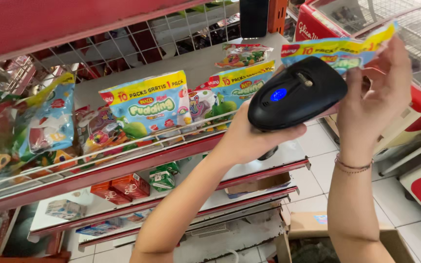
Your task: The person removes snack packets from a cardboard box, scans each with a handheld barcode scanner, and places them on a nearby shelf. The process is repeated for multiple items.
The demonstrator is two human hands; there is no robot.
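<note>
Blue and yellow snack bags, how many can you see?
3: one bag on the shelf, another beside it, one in the right hand. More may hide behind.

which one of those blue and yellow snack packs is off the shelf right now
The pack pinched in the right hand, held up just behind the black scanner that the left hand grips. The other matching packs stand behind the shelf's wire rail.

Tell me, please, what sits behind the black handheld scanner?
Behind the scanner, the right hand holds up a snack packet; its lower part is covered by the scanner, gripped by the left hand.
</note>
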